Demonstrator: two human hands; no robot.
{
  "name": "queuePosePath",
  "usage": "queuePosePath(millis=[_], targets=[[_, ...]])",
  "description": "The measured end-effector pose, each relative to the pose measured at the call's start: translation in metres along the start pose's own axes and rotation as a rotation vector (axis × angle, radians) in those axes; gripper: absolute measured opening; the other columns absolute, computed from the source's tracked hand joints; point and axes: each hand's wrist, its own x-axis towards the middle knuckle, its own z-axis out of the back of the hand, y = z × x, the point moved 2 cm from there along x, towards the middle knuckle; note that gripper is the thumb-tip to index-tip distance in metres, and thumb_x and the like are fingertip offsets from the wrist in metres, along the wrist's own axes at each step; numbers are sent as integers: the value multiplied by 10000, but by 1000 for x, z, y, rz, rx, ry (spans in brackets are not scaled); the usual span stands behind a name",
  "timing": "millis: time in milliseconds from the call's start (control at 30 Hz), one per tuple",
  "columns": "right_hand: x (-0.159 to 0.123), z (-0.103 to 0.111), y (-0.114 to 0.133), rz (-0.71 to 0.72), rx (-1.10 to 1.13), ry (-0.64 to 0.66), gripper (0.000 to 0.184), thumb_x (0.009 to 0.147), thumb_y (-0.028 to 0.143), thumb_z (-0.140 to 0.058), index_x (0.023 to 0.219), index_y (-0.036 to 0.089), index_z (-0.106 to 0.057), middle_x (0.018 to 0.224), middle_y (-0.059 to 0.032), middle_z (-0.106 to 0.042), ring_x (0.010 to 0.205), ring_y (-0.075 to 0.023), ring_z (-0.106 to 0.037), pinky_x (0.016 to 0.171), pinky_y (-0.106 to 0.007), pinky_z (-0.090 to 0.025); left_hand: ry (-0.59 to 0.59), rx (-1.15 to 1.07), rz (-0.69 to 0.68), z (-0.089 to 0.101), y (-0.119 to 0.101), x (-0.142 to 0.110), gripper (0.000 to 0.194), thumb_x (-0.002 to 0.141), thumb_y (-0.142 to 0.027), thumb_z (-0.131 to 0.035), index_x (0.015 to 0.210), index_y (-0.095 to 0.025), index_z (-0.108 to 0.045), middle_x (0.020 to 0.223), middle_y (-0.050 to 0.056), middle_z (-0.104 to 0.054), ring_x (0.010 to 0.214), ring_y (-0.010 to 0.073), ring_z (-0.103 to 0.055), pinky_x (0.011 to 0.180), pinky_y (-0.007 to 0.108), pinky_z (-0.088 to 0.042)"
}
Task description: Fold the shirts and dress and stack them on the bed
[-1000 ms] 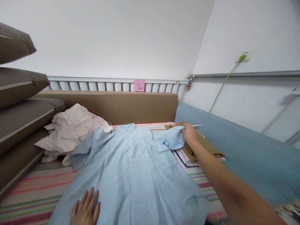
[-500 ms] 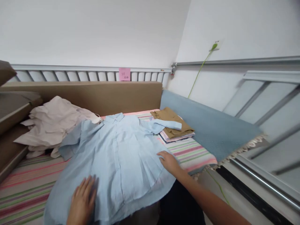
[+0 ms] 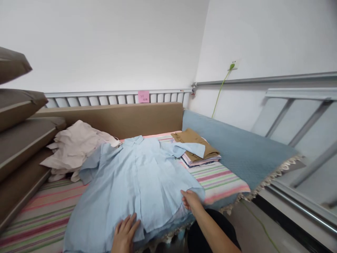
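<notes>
A light blue button-up shirt (image 3: 147,179) lies spread out front side up, collar away from me, one sleeve reaching right and the other folded out left. My left hand (image 3: 125,232) rests flat on its lower front near the hem, fingers slightly apart. At the right side of the hem, my right hand (image 3: 190,200) has its fingers curled and pinched on the shirt's edge. The shirt's right sleeve lies across a brown folded garment (image 3: 196,140), which tops a stack of folded clothes.
A crumpled pale pink heap of clothing (image 3: 76,146) lies left of the shirt on a striped sheet (image 3: 50,214). Brown cushions (image 3: 23,140) are stacked at the far left. A blue cover (image 3: 237,147) with a fringe hangs on the right, near a metal rail (image 3: 297,93).
My left hand has moved right across the shirt's lower front. My right hand has gone from lying on the shirt to pinching its edge, lower down. The view has shifted left.
</notes>
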Motion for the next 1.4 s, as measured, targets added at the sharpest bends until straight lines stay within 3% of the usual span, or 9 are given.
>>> queuePosePath(millis=[100, 300, 467, 700, 833, 1000, 1200, 1400], targets=[[0, 4, 4, 51, 9, -10, 308, 686, 367, -595, 597, 220, -340, 441, 72, -463, 334, -71, -410, 356, -173, -289, -13, -94, 60, 4, -1, 4, 758, 550, 68, -391, 1156, -343, -588, 1271, -34, -570, 1147, 195, -510, 903, 348, -400], [-8, 25, 4, 159, 10, -17, 307, 657, 409, -570, 569, 220, -346, 456, 69, -466, 351, -76, -388, 355, -187, -255, -16, -185, 36, 23, -6, 5, 584, 680, -103, -455, 1210, -326, -558, 1310, 5, -534, 1223, 248, -450, 934, 400, -385], [-16, 37, -4, 204, -61, -29, 333, 602, 456, -580, 537, 223, -351, 444, 58, -466, 371, -96, -415, 367, -209, -295, 18, -190, 47, 24, -7, -1, 569, 696, -74, -440, 1188, -327, -574, 1269, 11, -571, 1195, 241, -483, 945, 406, -377], [-27, 39, -7, 234, 74, -53, 343, 522, 474, -642, 544, 201, -435, 496, 48, -471, 502, -107, -492, 436, -198, -385, -16, -194, 20, 17, -15, -1, 658, 679, 5, -401, 1236, -321, -528, 1302, 8, -543, 1225, 214, -458, 968, 403, -381], [-28, 35, -13, 194, 158, -53, 352, 503, 454, -668, 552, 196, -433, 485, 50, -459, 525, -117, -521, 479, -214, -447, -7, -199, 35, 15, -18, -1, 661, 672, 28, -398, 1198, -340, -553, 1279, -4, -563, 1207, 208, -479, 962, 412, -396], [-28, 36, -18, 188, 198, -36, 329, 544, 435, -675, 607, 193, -461, 514, 40, -517, 516, -134, -566, 484, -254, -506, -18, -251, 4, 21, -18, -2, 559, 770, -81, -410, 1279, -297, -490, 1317, 41, -529, 1241, 225, -442, 968, 410, -405], [-28, 45, -21, 200, 129, -54, 296, 584, 401, -665, 585, 192, -455, 471, 38, -515, 486, -139, -572, 453, -256, -517, 34, -243, -80, 30, -18, -5, 599, 775, -78, -439, 1328, -306, -417, 1350, 20, -495, 1253, 200, -428, 959, 380, -423], [-22, 40, -24, 141, 81, -79, 249, 622, 361, -647, 612, 191, -466, 469, 47, -511, 487, -145, -589, 440, -245, -504, 110, -224, -31, 27, -24, -3, 601, 758, -60, -453, 1297, -326, -452, 1340, 8, -505, 1238, 206, -446, 962, 407, -409]])
